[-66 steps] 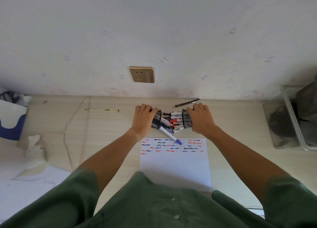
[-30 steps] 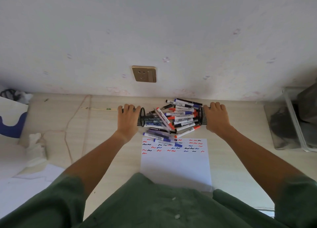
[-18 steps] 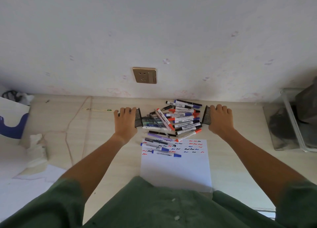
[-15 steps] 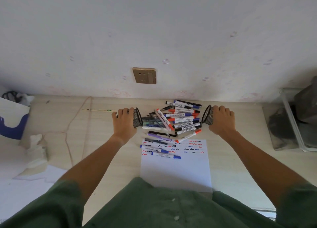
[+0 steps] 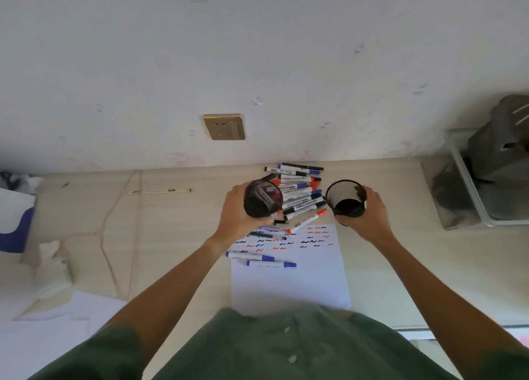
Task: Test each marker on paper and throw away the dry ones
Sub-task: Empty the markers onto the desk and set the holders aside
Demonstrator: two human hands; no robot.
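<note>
Head view: your left hand (image 5: 237, 210) and right hand (image 5: 365, 218) each grip a mesh pen cup, left cup (image 5: 262, 198), right cup (image 5: 345, 198), flanking the spilled markers (image 5: 299, 192) at frame centre.

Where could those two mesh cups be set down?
Bare desk lies between the left hand and the cord, and between the right hand and the clear bin. The paper's lower half is bare. The markers crowd the middle.

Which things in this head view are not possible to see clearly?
- Markers: some hidden behind the left mesh cup and left hand; exact count unknown.
- Marker label print: too small.
- Bin contents at right: cut by the edge, dark.
- Right mesh cup: bottom in shadow.
</note>
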